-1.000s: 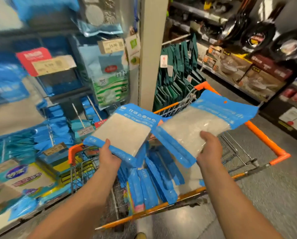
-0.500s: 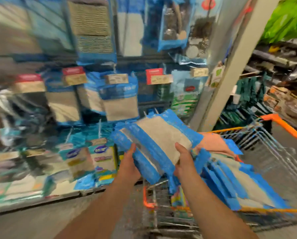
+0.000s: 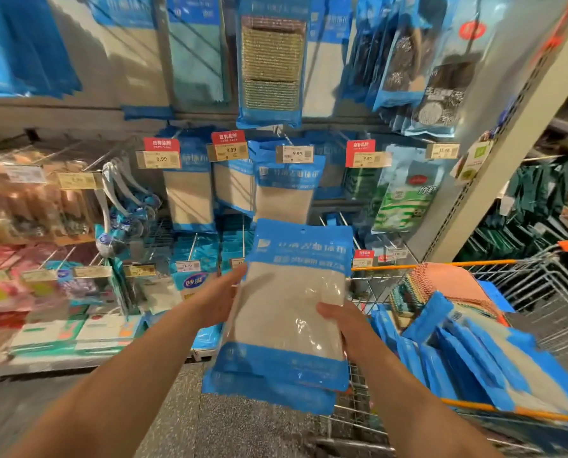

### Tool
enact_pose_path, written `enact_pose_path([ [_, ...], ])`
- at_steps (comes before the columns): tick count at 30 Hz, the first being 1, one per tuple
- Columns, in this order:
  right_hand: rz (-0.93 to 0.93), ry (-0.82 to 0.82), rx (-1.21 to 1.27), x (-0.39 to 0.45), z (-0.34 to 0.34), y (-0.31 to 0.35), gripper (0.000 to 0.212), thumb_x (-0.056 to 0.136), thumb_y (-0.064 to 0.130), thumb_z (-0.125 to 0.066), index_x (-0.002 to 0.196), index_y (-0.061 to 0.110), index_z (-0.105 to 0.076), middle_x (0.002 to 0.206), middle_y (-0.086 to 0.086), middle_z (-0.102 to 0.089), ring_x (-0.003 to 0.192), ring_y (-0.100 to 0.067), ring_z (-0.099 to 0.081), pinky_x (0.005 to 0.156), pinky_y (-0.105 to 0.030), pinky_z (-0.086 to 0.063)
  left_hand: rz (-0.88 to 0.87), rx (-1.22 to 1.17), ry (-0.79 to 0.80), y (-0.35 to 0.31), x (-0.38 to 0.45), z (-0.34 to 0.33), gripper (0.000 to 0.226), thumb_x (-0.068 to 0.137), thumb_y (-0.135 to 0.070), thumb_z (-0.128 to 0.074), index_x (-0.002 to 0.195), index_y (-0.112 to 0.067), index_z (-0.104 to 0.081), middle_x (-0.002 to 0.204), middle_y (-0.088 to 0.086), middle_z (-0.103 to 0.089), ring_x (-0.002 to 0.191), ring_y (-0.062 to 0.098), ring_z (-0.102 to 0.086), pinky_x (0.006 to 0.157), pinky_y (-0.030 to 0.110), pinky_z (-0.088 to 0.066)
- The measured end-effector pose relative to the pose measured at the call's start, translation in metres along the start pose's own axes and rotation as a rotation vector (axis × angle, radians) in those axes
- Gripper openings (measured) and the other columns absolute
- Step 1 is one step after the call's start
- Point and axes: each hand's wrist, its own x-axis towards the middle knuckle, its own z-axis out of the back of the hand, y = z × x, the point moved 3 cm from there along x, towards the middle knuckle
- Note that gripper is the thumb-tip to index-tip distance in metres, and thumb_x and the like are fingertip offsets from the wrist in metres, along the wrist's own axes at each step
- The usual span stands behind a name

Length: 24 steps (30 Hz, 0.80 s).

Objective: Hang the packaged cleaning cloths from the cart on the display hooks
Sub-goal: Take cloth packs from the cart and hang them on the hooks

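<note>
I hold a stack of two blue-and-grey packaged cleaning cloths [image 3: 289,305] upright in front of the display, their hang hole at the top. My left hand [image 3: 219,300] grips the left edge and my right hand [image 3: 345,325] grips the right edge. Directly above, a matching pack [image 3: 287,190] hangs on a display hook behind a 9.99 price tag [image 3: 294,154]. The orange-rimmed wire cart [image 3: 523,414] at the lower right holds several more blue packs [image 3: 467,355].
Hooks with other cloth and scourer packs fill the wall above and beside. A low shelf [image 3: 87,358] of boxed goods runs along the left. A grey upright post [image 3: 494,180] stands at the right. An orange knitted cloth [image 3: 447,285] lies in the cart.
The two packs, held apart over the cart a second ago, are now stacked together and raised upright before the hooks. My view has swung left from the cart to the display.
</note>
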Motion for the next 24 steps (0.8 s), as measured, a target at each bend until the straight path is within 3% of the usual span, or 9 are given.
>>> enact_pose_path([
  [2, 0.0, 0.018, -0.04, 0.006, 0.001, 0.004, 0.027, 0.086, 0.001, -0.063, 0.112, 0.011, -0.062, 0.083, -0.007, -0.076, 0.073, -0.024, -0.073, 0.06, -0.034, -0.056, -0.004, 0.034, -0.105, -0.003, 0.013, -0.008, 0.041, 0.089, -0.042, -0.059, 0.114, -0.01, -0.064, 0.097, 0.01, -0.072, 0.085, 0.024, -0.069, 0.078, 0.034, -0.056],
  [4, -0.004, 0.025, -0.07, 0.017, 0.006, 0.01, 0.022, 0.087, 0.002, -0.063, 0.107, 0.014, -0.063, 0.079, -0.005, -0.075, 0.069, -0.021, -0.072, 0.06, -0.033, -0.055, -0.036, 0.16, -0.202, -0.009, 0.026, -0.014, 0.039, 0.087, -0.032, -0.066, 0.115, -0.005, -0.062, 0.101, 0.012, -0.071, 0.091, 0.029, -0.067, 0.088, 0.042, -0.054],
  [6, -0.015, 0.04, -0.082, 0.033, 0.012, 0.019, 0.019, 0.088, 0.007, -0.064, 0.107, 0.012, -0.063, 0.08, -0.005, -0.075, 0.07, -0.021, -0.072, 0.061, -0.032, -0.055, -0.095, 0.228, -0.278, -0.017, 0.036, -0.02, 0.033, 0.083, -0.026, -0.072, 0.109, -0.009, -0.062, 0.099, 0.011, -0.072, 0.087, 0.027, -0.07, 0.077, 0.039, -0.057],
  [8, 0.01, -0.001, -0.064, 0.057, 0.02, 0.034, 0.035, 0.086, 0.021, -0.068, 0.118, 0.01, -0.06, 0.097, -0.01, -0.074, 0.082, -0.026, -0.072, 0.065, -0.035, -0.055, -0.141, 0.225, -0.303, -0.025, 0.05, -0.023, 0.027, 0.082, -0.022, -0.072, 0.105, -0.011, -0.065, 0.099, 0.012, -0.073, 0.082, 0.025, -0.071, 0.07, 0.034, -0.056],
  [11, 0.14, -0.136, -0.079, 0.102, 0.035, 0.076, 0.051, 0.084, 0.039, -0.07, 0.124, 0.014, -0.052, 0.113, -0.009, -0.065, 0.089, -0.025, -0.065, 0.068, -0.035, -0.05, -0.19, 0.256, -0.307, -0.036, 0.07, -0.026, 0.022, 0.082, -0.019, -0.072, 0.102, -0.011, -0.068, 0.097, 0.013, -0.074, 0.085, 0.029, -0.072, 0.079, 0.042, -0.058],
  [15, 0.419, -0.191, -0.271, 0.162, 0.042, 0.138, 0.025, 0.088, 0.025, -0.068, 0.102, 0.006, -0.058, 0.088, -0.001, -0.055, 0.079, -0.018, -0.053, 0.072, -0.032, -0.039, -0.223, 0.255, -0.296, -0.044, 0.103, -0.022, 0.021, 0.084, -0.016, -0.07, 0.105, -0.011, -0.067, 0.096, 0.009, -0.075, 0.087, 0.028, -0.072, 0.084, 0.044, -0.056],
  [17, 0.484, -0.187, -0.361, 0.192, 0.037, 0.157, 0.024, 0.085, 0.026, -0.072, 0.102, 0.014, -0.06, 0.092, 0.002, -0.059, 0.084, -0.014, -0.056, 0.071, -0.027, -0.041, -0.236, 0.259, -0.304, -0.048, 0.118, -0.016, 0.023, 0.083, -0.015, -0.07, 0.105, -0.012, -0.067, 0.095, 0.008, -0.075, 0.087, 0.026, -0.072, 0.085, 0.043, -0.056],
  [22, 0.216, 0.081, -0.319, 0.251, 0.011, 0.153, 0.009, 0.087, 0.022, -0.068, 0.089, 0.014, -0.064, 0.085, -0.002, -0.066, 0.078, -0.017, -0.06, 0.06, -0.024, -0.046, -0.247, 0.178, -0.348, -0.044, 0.151, 0.014, 0.038, 0.07, -0.018, -0.076, 0.106, -0.011, -0.067, 0.099, 0.014, -0.074, 0.088, 0.03, -0.071, 0.084, 0.044, -0.056],
  [24, 0.128, 0.209, -0.165, 0.265, 0.006, 0.141, 0.025, 0.076, 0.028, -0.078, 0.091, 0.012, -0.065, 0.082, -0.004, -0.07, 0.074, -0.018, -0.065, 0.056, -0.024, -0.05, -0.264, 0.128, -0.333, -0.04, 0.164, 0.028, 0.047, 0.063, -0.022, -0.077, 0.107, -0.009, -0.067, 0.099, 0.015, -0.073, 0.085, 0.031, -0.071, 0.08, 0.043, -0.057],
])
